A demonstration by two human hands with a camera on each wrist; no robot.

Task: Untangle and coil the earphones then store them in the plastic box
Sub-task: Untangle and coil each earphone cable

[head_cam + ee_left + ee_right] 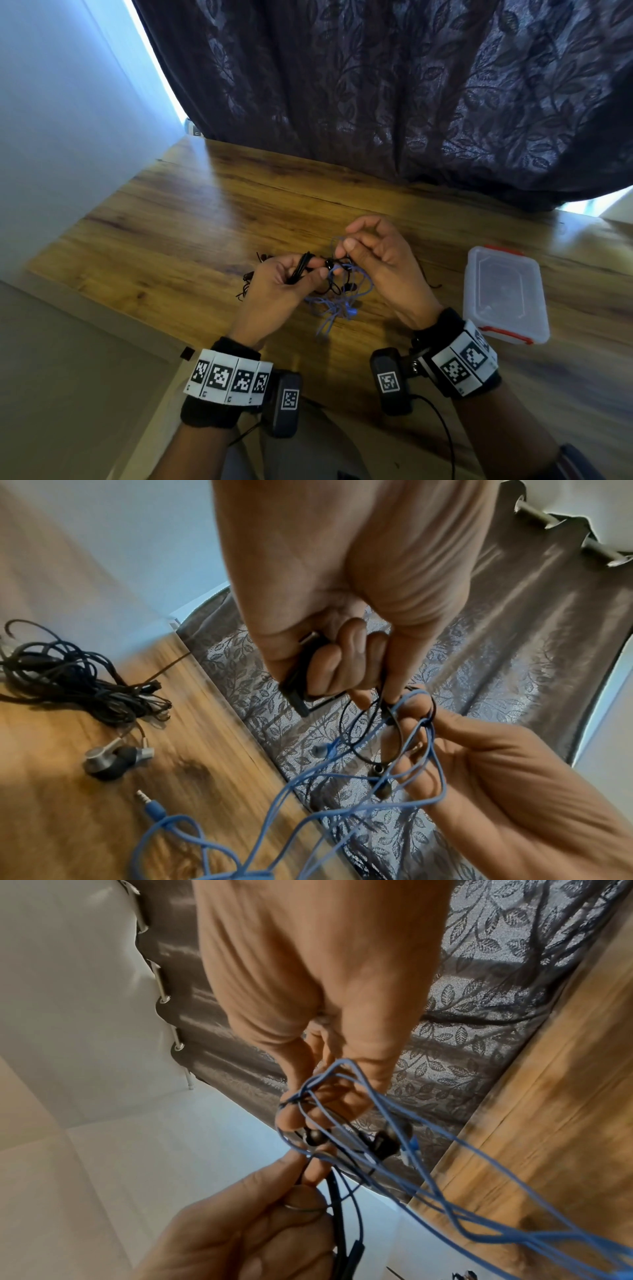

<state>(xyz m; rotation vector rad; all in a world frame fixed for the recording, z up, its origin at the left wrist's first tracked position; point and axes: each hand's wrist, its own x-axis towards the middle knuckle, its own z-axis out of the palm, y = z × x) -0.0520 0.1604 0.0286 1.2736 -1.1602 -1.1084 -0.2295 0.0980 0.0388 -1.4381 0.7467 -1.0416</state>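
Above the wooden table, my left hand grips a bunch of black earphone cable with its inline remote. To its right, my right hand pinches a loop of the blue earphone cable, which is tangled with the black one and hangs to the table. Black earbuds dangle between the hands. In the right wrist view blue strands run over my right fingers. The translucent plastic box with red clips lies to the right, lid on.
A second dark cable tangle with silver earbuds lies on the table left of my left hand. The blue jack plug rests on the wood. A dark leaf-patterned curtain hangs along the table's far edge.
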